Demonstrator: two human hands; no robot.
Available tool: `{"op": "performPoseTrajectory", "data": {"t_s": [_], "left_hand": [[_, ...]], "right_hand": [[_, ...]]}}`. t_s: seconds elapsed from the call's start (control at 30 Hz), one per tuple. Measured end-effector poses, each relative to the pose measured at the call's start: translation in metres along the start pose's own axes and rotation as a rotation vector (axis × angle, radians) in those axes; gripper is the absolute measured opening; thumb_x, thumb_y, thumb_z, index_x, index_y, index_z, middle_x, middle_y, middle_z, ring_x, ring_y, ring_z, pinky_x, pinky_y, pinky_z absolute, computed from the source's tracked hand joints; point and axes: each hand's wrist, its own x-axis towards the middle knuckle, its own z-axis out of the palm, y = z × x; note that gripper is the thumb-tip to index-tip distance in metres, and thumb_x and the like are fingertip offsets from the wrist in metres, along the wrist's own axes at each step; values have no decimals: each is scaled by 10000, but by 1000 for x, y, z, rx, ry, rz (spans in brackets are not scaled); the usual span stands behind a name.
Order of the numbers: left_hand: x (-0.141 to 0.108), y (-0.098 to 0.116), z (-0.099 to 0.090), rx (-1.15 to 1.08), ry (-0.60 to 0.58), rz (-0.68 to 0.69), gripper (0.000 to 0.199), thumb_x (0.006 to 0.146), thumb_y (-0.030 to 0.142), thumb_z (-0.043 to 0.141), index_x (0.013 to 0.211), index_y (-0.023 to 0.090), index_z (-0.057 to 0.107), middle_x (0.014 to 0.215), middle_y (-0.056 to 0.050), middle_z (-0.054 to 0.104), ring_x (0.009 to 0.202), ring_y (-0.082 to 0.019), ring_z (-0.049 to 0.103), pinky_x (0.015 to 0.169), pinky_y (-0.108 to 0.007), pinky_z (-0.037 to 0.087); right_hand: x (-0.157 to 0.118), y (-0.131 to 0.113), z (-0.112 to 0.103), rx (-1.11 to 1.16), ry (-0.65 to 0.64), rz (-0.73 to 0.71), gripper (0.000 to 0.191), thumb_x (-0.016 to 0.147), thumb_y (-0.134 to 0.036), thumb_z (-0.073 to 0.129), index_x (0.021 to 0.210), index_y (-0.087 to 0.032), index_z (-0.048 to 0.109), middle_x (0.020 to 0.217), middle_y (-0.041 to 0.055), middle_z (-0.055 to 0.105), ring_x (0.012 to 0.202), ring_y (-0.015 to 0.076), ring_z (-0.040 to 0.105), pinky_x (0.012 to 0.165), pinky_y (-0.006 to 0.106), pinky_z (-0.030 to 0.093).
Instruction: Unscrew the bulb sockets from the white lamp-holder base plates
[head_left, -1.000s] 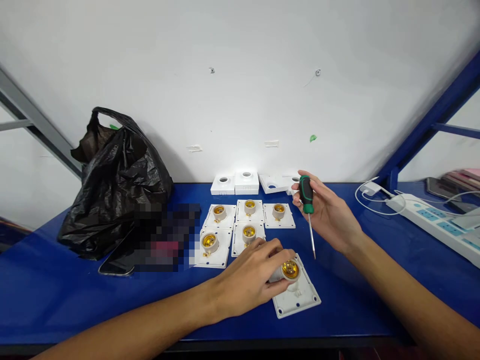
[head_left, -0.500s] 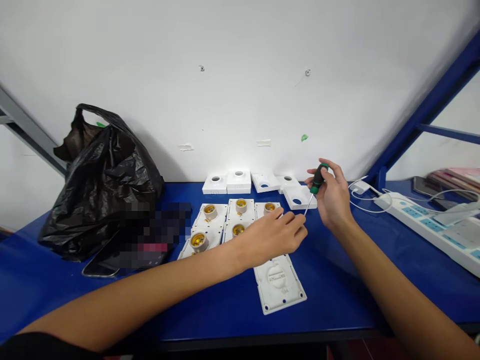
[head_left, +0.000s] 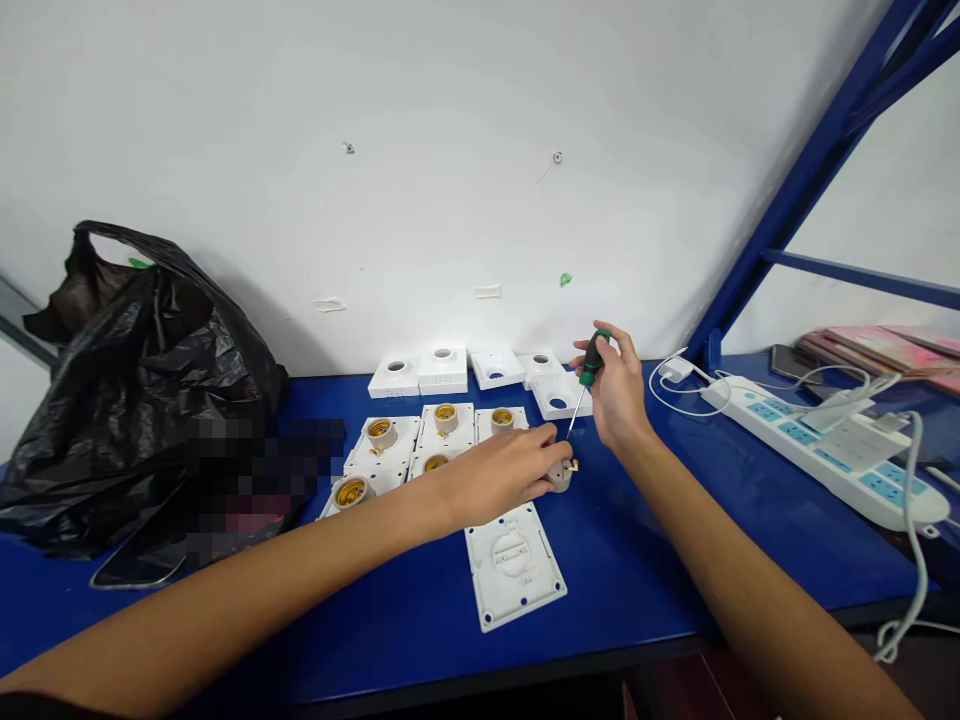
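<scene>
My left hand (head_left: 517,470) is closed on a small round lamp socket (head_left: 559,476) with a brass tab, held above the blue table. A green and black screwdriver (head_left: 593,358) is gripped in my right hand (head_left: 616,395), its shaft slanting down to the left with the tip close to my left fingertips. In front of my left hand lies a bare white base plate (head_left: 516,567). Behind and left of it are several white plates with brass-lined sockets (head_left: 382,432), partly hidden by my left hand and forearm.
White square covers (head_left: 442,371) line the wall. At the left stand a black plastic bag (head_left: 150,370) and a phone (head_left: 146,548). A white power strip (head_left: 817,445) with cables lies at the right, by a stack of pink papers (head_left: 892,350).
The view has swung right, shifting the scene leftward. The socket in my left hand now shows, with its brass tab. The screwdriver is still in my right hand, tip beside my left fingers.
</scene>
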Motion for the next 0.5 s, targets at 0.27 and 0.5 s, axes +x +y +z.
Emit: {"op": "performPoseTrajectory", "data": {"t_s": [0.27,0.5], "left_hand": [[24,2,14,62,102,1,289,1052,110,682,1325,165,608,1295,-109,629,949,-205,733,793,-299,579],[-33,-2,-7,304,226,-91,243,1174,166,418,1186,104,653,1146,-160,680,1001,-324,699,918,-493,538]], "right_hand": [[-6,-10,4,-90,43,-190,303,970,-492,700,1205,-318,618,966,-25,688,691,125,656,674,287,515],[-21,-15,11,-139,23,-225,257,1052,-486,585,1268,-347,580,996,-4,667,768,162,664,729,321,527]]}}
